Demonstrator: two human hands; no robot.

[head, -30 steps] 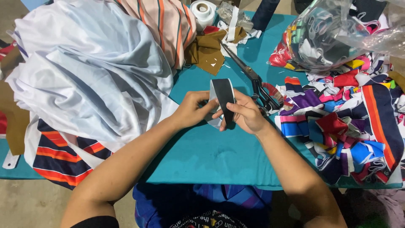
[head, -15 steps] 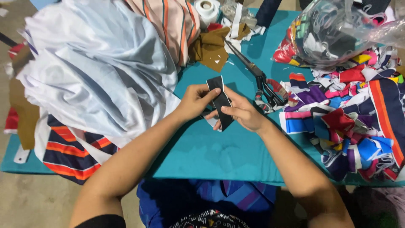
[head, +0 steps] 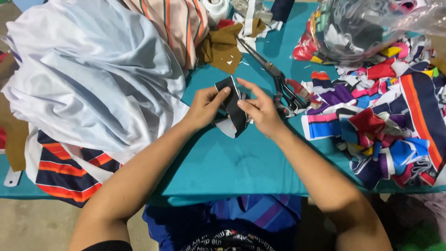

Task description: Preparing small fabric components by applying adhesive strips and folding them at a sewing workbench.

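Note:
My left hand (head: 204,107) and my right hand (head: 259,108) meet over the middle of the teal table (head: 223,162). Between them they pinch a small black-and-white fabric piece (head: 233,109), tilted with its top end to the left. The left thumb presses its upper edge; the right fingers grip its right side. Large black-handled scissors (head: 278,81) lie just beyond my right hand, apart from it.
A big heap of pale blue cloth (head: 88,74) covers the left of the table, with striped navy-orange fabric (head: 65,167) under it. Colourful fabric scraps (head: 385,116) pile on the right below a clear plastic bag (head: 367,23). A brown cloth piece (head: 223,46) lies at the back.
The fabric piece has tipped from upright to slanted and sits lower between my hands. Both hands stay on it; the view has shifted slightly.

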